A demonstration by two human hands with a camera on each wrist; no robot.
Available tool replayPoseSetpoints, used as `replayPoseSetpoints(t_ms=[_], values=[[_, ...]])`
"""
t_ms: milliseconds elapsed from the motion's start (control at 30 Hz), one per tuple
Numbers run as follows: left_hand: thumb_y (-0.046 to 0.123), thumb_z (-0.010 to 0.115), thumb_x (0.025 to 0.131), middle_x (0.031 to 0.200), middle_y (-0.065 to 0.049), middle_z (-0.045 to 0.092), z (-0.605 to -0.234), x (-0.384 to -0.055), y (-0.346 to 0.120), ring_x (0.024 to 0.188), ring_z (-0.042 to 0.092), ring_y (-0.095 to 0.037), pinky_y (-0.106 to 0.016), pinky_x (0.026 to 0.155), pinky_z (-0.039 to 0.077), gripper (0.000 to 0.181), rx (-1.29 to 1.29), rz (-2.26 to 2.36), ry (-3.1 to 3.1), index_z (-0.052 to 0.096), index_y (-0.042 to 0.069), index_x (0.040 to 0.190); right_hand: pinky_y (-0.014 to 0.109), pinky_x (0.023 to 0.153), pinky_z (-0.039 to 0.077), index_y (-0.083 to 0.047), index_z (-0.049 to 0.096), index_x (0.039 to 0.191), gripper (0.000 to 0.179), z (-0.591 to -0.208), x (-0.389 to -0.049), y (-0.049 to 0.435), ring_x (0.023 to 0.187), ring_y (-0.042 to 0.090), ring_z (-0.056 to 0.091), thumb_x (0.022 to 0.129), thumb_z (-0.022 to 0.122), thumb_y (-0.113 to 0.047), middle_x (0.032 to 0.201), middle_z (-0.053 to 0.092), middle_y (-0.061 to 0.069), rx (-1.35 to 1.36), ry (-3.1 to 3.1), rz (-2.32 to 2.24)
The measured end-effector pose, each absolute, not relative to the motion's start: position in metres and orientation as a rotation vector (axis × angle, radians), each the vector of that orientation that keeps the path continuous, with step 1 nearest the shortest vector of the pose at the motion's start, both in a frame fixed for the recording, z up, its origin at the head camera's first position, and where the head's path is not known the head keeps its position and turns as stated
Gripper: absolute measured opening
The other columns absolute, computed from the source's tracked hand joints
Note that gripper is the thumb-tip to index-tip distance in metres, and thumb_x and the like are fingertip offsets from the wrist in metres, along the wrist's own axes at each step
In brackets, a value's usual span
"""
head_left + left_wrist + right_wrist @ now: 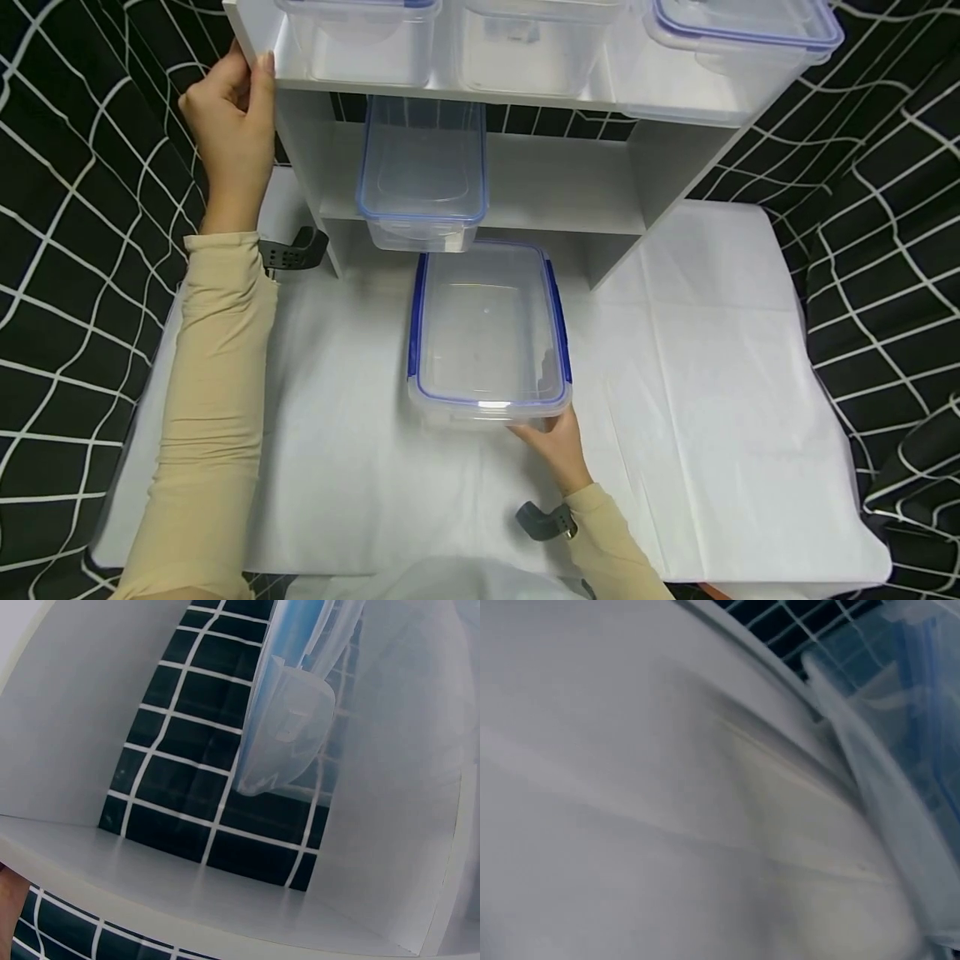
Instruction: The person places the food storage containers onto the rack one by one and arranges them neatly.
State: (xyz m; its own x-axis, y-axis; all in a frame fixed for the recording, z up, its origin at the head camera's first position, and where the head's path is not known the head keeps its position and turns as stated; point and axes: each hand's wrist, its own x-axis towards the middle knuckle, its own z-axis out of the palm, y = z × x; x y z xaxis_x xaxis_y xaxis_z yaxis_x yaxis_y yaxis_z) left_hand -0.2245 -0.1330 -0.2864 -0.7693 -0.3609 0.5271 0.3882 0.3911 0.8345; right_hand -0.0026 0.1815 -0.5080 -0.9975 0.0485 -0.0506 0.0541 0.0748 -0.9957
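My left hand (pixel 236 137) grips the top left edge of a white shelf unit (pixel 480 175), thumb on its front. In the left wrist view, only a sliver of that hand (pixel 9 904) shows beside the shelf board. My right hand (pixel 558 450) holds the near right corner of a large clear food container (pixel 487 333) with blue side clips, some of its fingers hidden underneath. The container's far end lies below a smaller blue-rimmed food container (pixel 423 167), which juts out over the middle shelf's front edge. Blurred clear plastic (pixel 885 795) fills the right of the right wrist view.
Along the upper shelf stand a left container (pixel 367 42), a middle one (pixel 525 50) and a right one with a blue-rimmed lid (pixel 742 25). White cloth (pixel 712 417) covers the table. Black netted-pattern fabric (pixel 67 292) hangs around it.
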Motion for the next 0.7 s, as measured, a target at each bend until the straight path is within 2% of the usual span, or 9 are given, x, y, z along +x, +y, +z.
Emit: replayPoseSetpoints(t_ms=[133, 367, 700], values=[[0.011, 0.057, 0.095, 0.113, -0.010, 0.065, -0.288, -0.228, -0.135, 0.100, 0.063, -0.005, -0.019, 0.088, 0.048, 0.024, -0.016, -1.419, -1.993, 0.067, -0.001, 0.113, 0.049, 0.113, 0.018, 0.005, 0.019, 0.146, 0.093, -0.516, -0.005, 0.171, 0.133, 0.041, 0.027, 0.073, 0.075, -0.003, 0.146, 0.028, 0.025, 0.132, 2.369, -2.102], [0.014, 0.058, 0.095, 0.116, -0.007, 0.064, -0.296, -0.234, -0.137, 0.104, 0.061, -0.006, -0.021, 0.090, 0.047, 0.026, -0.053, -1.407, -2.012, 0.067, 0.001, 0.115, 0.052, 0.113, 0.012, 0.007, 0.021, 0.144, 0.097, -0.524, -0.005, 0.158, 0.132, 0.043, 0.026, 0.070, 0.080, -0.016, 0.142, 0.032, 0.029, 0.229, 2.389, -2.111], [0.015, 0.059, 0.094, 0.116, -0.007, 0.064, -0.294, -0.233, -0.139, 0.104, 0.061, -0.007, -0.021, 0.089, 0.048, 0.028, -0.053, -1.405, -1.995, 0.065, 0.002, 0.117, 0.052, 0.112, 0.016, 0.004, 0.023, 0.145, 0.092, -0.526, -0.013, 0.155, 0.132, 0.042, 0.029, 0.073, 0.078, -0.008, 0.142, 0.034, 0.025, 0.148, 2.441, -2.087]])
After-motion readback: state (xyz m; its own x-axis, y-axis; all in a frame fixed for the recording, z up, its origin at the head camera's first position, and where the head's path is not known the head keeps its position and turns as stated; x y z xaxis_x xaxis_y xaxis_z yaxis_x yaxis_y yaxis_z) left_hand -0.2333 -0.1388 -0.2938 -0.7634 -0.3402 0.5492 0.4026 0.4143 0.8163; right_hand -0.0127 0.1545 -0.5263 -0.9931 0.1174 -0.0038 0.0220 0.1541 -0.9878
